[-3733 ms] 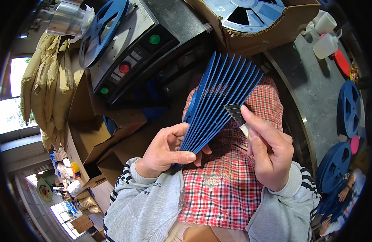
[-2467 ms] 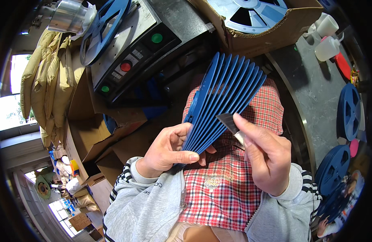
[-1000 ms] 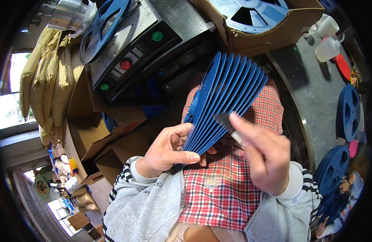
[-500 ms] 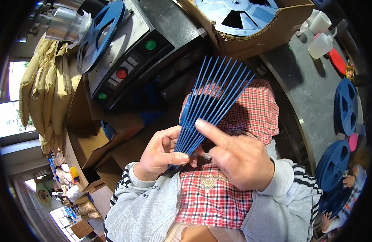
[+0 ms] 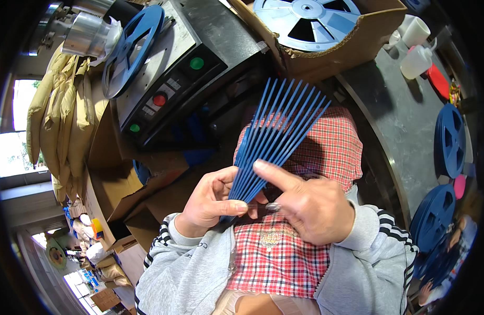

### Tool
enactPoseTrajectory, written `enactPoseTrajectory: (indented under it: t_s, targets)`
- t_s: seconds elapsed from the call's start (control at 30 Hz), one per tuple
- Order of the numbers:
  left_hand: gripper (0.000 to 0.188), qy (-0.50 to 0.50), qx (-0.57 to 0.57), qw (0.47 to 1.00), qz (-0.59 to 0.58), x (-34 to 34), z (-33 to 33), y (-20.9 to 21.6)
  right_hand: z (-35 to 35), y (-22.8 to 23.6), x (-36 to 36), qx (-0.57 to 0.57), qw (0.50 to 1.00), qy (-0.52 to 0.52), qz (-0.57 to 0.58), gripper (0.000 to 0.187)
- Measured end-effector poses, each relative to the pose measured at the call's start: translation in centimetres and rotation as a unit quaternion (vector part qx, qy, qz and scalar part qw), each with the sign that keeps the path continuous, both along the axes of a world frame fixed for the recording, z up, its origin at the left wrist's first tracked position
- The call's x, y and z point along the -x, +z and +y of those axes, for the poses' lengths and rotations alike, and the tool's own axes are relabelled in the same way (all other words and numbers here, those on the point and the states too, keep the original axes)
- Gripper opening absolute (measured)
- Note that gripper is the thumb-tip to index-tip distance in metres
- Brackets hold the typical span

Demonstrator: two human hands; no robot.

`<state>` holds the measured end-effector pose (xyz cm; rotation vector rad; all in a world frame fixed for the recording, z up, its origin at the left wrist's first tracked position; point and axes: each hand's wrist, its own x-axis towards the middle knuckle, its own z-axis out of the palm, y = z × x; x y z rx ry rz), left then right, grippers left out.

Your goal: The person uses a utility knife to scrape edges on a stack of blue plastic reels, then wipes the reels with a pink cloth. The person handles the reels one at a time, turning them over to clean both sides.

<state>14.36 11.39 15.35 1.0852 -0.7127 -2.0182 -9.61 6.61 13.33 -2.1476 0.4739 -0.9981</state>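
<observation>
My left hand [image 5: 213, 199] grips the near end of several thin blue reel discs [image 5: 284, 126], seen edge-on. They fan apart toward the far side, above my lap. My right hand [image 5: 312, 207] is at the fan's right side, its index finger stretched onto the edges and its other fingers curled in. A small shiny thing [image 5: 273, 206] shows by the curled fingers; its kind cannot be made out. The far faces of the discs are mostly hidden.
Ahead left stands a machine with a red button [image 5: 159, 99], green buttons and a blue reel [image 5: 137, 50]. A cardboard box [image 5: 352, 50] of reels is at the far side. The right table [image 5: 394, 121] bears bottles and blue reels [image 5: 433, 212]; a co-worker's hand [image 5: 454, 239] is beside them.
The view has shifted slightly. My left hand keeps its hold on the fanned discs, and my right index finger stays at their edges. The co-worker's hands at the right have moved.
</observation>
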Motion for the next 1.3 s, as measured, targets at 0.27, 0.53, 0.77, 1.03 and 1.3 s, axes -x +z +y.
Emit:
enactPoseTrajectory:
  t_s: [0.27, 0.53, 0.77, 1.03, 1.3]
  targets:
    - [0.064, -0.005, 0.012, 0.999, -0.038, 0.6, 0.2, -0.3, -1.0, 1.7, 2.0, -0.200, 0.966, -0.149, -0.068, 0.009]
    - [0.061, 0.001, 0.013, 1.000, -0.024, 0.6, 0.3, -0.2, -0.1, 3.5, 1.6, -0.243, 0.960, -0.139, 0.001, 0.034]
    - [0.059, 0.005, 0.010, 1.000, -0.011, 0.6, 0.5, -0.3, -0.2, 3.2, 1.3, -0.251, 0.956, -0.153, 0.008, 0.036]
    - [0.059, 0.004, 0.006, 1.000, -0.014, 0.6, 0.3, -0.3, 0.0, 3.6, 1.0, -0.206, 0.967, -0.147, 0.037, 0.036]
    - [0.062, 0.007, 0.020, 1.000, -0.011, 0.7, 0.2, -0.2, -0.1, 3.2, 0.9, -0.221, 0.962, -0.161, 0.005, 0.037]
